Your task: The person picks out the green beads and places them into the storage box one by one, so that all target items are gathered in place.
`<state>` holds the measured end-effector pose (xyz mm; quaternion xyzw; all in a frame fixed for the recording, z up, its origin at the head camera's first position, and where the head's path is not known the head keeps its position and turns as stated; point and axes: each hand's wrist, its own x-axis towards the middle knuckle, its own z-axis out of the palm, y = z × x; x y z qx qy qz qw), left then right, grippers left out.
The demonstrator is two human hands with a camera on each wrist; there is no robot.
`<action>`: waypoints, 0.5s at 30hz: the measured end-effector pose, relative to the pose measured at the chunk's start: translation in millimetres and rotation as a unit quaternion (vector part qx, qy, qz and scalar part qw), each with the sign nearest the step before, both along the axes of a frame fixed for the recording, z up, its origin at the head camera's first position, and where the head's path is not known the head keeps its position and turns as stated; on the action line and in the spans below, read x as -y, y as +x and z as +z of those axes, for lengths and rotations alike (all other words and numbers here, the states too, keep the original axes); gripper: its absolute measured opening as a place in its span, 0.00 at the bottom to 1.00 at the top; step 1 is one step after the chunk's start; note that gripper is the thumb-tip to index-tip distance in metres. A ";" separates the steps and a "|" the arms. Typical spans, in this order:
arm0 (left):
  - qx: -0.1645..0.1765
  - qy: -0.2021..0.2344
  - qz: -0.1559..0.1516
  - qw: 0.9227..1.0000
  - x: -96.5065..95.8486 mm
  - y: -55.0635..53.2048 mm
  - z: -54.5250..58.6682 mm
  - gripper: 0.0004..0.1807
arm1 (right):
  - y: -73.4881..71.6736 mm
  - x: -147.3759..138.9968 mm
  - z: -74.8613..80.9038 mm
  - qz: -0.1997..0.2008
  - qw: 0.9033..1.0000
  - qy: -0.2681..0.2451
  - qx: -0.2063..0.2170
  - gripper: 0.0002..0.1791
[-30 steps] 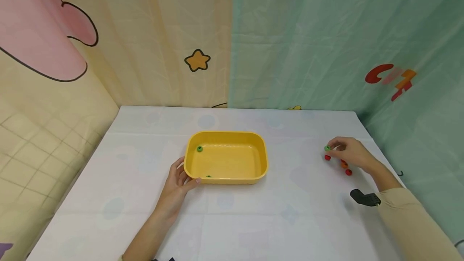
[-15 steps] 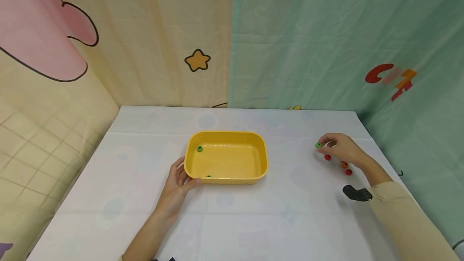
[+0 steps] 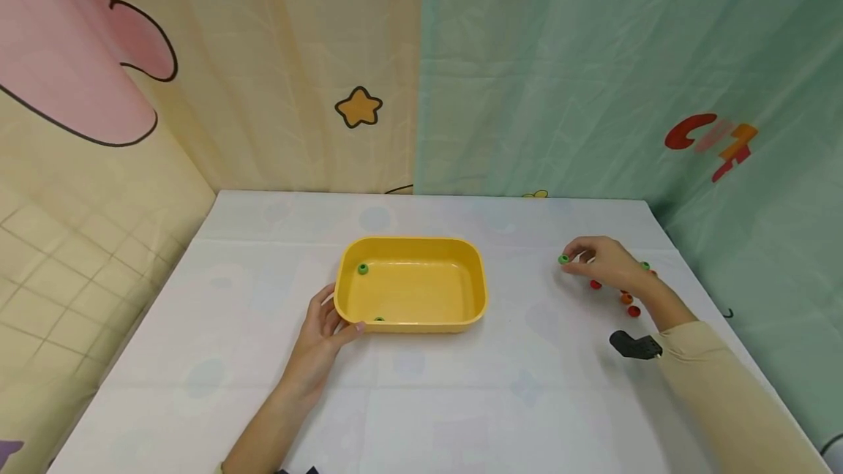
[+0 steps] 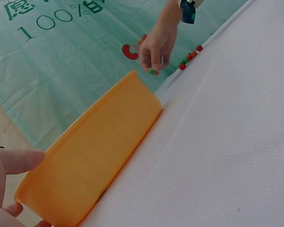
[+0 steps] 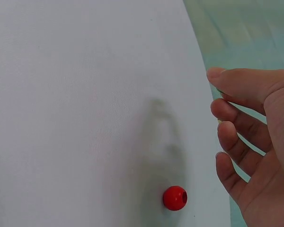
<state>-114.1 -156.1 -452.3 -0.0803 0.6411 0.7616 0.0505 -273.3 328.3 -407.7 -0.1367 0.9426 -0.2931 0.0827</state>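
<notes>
A yellow tray [image 3: 421, 328] stands mid-table with two green beads inside, one green bead [image 3: 363, 269] near its left end and the other mostly hidden by the front wall. My left hand [image 3: 316, 346] grips the tray's left front corner, thumb on the rim. Over the table's right side, my right hand [image 3: 606, 263] pinches a green bead [image 3: 563, 259] between thumb and fingertips, raised off the cloth. Beneath that hand lies a red bead [image 5: 174, 198]. Further right are an orange bead [image 3: 626, 299], a red bead [image 3: 634, 311] and a green bead [image 3: 645, 265], partly hidden by the wrist.
A white cloth covers the table [image 3: 448, 401]. Printed curtains hang behind it and along both sides, with a green curtain [image 3: 579, 79] at the back right. A black wrist device [image 3: 635, 345] sticks out from the right sleeve.
My right hand has lifted and moved left with the green bead, uncovering another green bead behind its wrist. The left hand and the tray have stayed in place.
</notes>
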 end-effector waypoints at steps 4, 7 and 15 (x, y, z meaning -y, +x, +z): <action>0.000 -0.001 0.002 1.000 0.0 -0.7 -0.1 0.49 | -1.1 6.0 0.3 0.005 1.000 -0.010 0.004 0.12; 0.000 0.001 0.001 1.000 -0.1 -0.7 -0.3 0.49 | -1.9 11.2 0.7 0.012 1.000 -0.007 0.002 0.12; 0.003 0.000 0.002 1.000 -0.4 -0.6 -0.2 0.49 | -8.7 23.1 0.6 0.026 1.000 0.004 -0.011 0.10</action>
